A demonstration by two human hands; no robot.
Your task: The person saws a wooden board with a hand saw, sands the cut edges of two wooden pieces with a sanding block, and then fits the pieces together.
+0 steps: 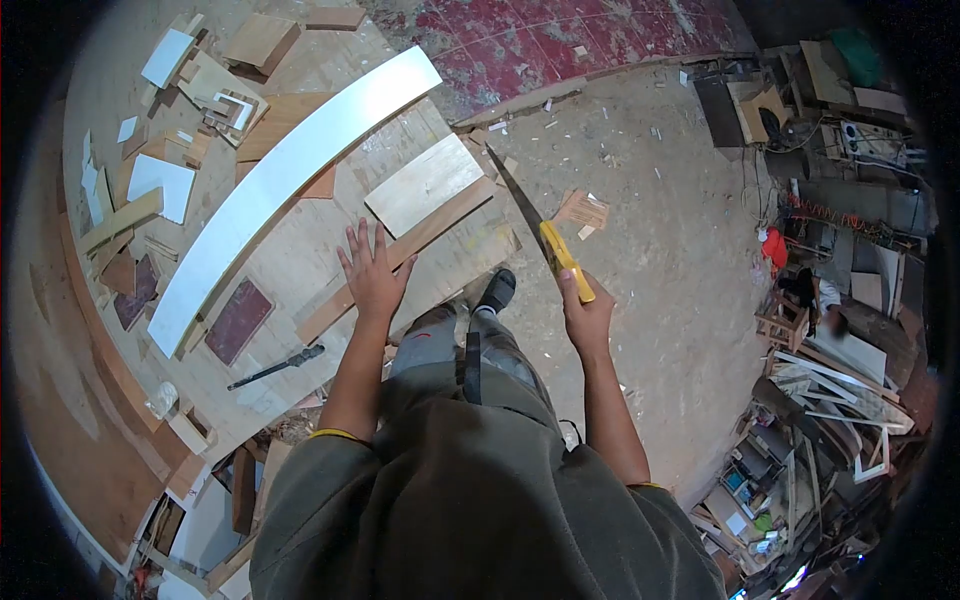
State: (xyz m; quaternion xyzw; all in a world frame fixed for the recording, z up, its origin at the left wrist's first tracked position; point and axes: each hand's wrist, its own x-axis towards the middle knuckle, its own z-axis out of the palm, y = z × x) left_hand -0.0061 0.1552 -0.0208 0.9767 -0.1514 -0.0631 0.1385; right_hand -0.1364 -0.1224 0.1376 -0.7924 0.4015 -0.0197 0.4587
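My left hand [374,282] lies with fingers spread across a narrow wooden strip [440,220] on the worktable. Beside the strip, along its far edge, rests a pale rectangular board [425,185]. In my right hand [588,318] is a handsaw [522,203], gripped by its yellow handle [562,255]. Its blade points up and away, just right of the strip's end, and seems apart from the wood. A long white panel [290,195] stretches diagonally over the table beyond my left hand.
The plywood table [300,240] carries a dark reddish panel [238,322], a dark slim tool [275,367] and several wood offcuts [262,42]. My sandalled foot [497,290] stands beside the table on the concrete floor [660,280]. Scrap wood and frames [840,390] pile up at right.
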